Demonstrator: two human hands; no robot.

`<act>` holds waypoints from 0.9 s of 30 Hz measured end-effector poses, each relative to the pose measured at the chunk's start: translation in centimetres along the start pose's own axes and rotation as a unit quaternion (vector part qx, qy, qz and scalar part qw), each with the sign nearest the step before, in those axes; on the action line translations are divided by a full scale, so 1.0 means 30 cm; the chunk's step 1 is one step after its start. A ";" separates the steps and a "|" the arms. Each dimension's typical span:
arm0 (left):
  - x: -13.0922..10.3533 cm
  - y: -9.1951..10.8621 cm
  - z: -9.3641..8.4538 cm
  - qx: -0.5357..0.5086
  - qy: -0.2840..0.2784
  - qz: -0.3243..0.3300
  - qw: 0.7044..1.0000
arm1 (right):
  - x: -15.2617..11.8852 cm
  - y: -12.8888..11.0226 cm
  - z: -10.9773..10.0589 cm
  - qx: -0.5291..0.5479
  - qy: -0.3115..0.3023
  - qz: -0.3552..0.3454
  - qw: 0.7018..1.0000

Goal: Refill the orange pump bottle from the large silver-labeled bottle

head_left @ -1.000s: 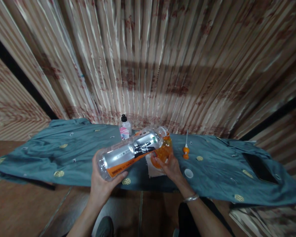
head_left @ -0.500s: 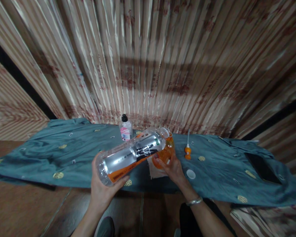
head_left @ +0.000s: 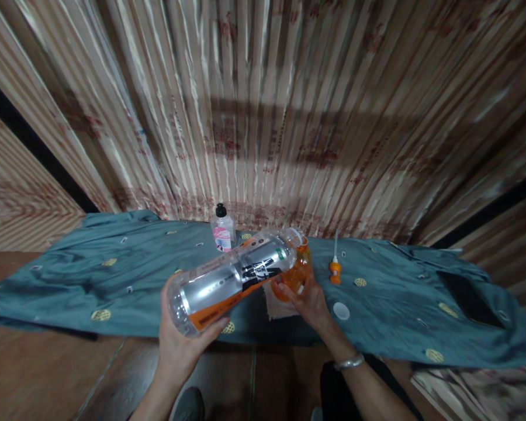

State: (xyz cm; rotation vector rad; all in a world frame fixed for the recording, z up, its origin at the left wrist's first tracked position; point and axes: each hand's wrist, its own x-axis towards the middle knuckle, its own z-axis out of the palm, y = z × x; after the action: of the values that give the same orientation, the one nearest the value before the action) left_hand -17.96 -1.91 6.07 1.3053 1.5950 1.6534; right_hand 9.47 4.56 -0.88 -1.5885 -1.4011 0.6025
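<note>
A large clear bottle with a silver, black and orange label lies tilted in the air, its neck up and to the right. My left hand is wrapped round its base end. My right hand grips an orange bottle, which stands nearly upright over a pale cloth. The neck of the clear bottle meets the top of the orange one; whether liquid passes between them cannot be made out. Right of my right hand are an orange pump head with a tube and a white round lid.
On the teal cloth-covered table, a clear bottle with a black cap and pink label stands at the back. A black phone-like slab lies at the right. A striped curtain hangs behind.
The base end of the large bottle and my left hand have shifted slightly left and down. My right hand keeps its grip on the orange bottle.
</note>
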 end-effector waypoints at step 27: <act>-0.007 0.014 0.011 -0.019 0.012 -0.009 1.000 | 0.004 -0.005 -0.002 0.020 0.002 0.005 1.000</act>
State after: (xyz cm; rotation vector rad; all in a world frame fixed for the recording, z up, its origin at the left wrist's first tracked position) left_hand -17.48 -2.03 6.37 1.2533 1.5756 1.6872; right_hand 9.47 4.66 -0.70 -1.5656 -1.3698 0.6289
